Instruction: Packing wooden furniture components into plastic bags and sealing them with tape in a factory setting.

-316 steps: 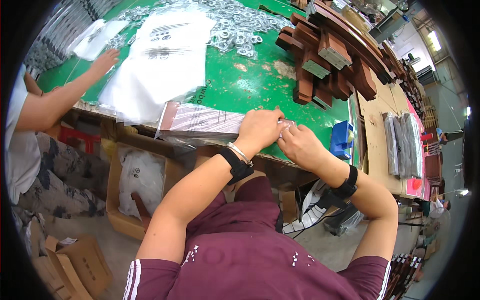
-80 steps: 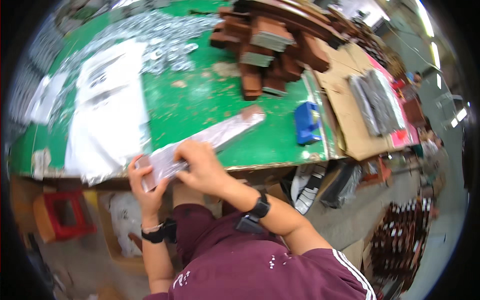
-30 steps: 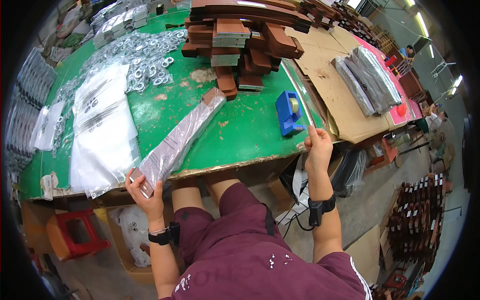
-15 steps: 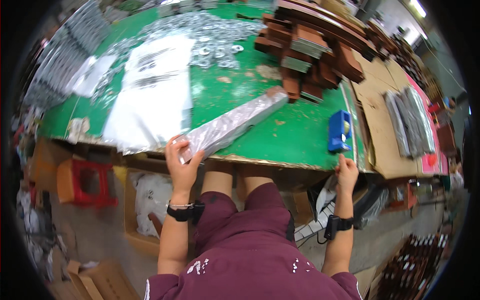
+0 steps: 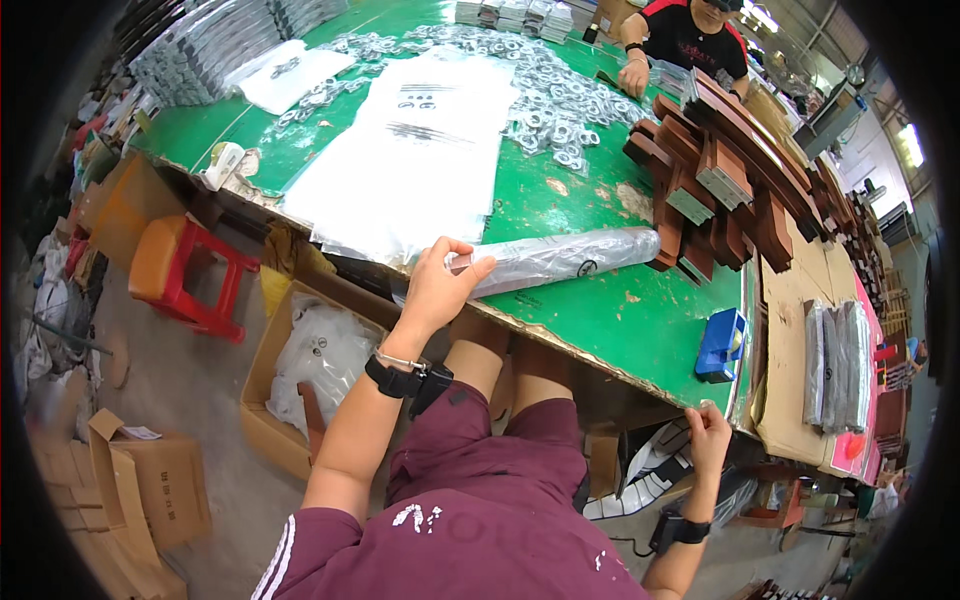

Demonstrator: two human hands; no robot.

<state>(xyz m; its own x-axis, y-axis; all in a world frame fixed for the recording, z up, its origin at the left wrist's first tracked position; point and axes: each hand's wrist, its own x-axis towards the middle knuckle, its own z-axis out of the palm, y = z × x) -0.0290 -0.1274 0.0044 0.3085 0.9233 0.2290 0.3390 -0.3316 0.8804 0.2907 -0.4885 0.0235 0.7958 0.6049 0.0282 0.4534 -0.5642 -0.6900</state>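
Left fingers (image 5: pixel 470 262) curled round bagged bundle (image 5: pixel 560 260) end, right hand (image 5: pixel 708 438) gripping table edge (image 5: pixel 640 375)

Left hand (image 5: pixel 435 290) raised with fingers curled in a grip; right hand (image 5: pixel 708 437) lowered, fingers bent.

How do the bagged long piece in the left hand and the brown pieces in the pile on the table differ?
The bagged long piece is wrapped in clear plastic; the piled brown pieces are bare. The bagged piece lies alone, its end held by the left hand; the piled pieces are stacked crosswise, untouched. Both rest on the green table.
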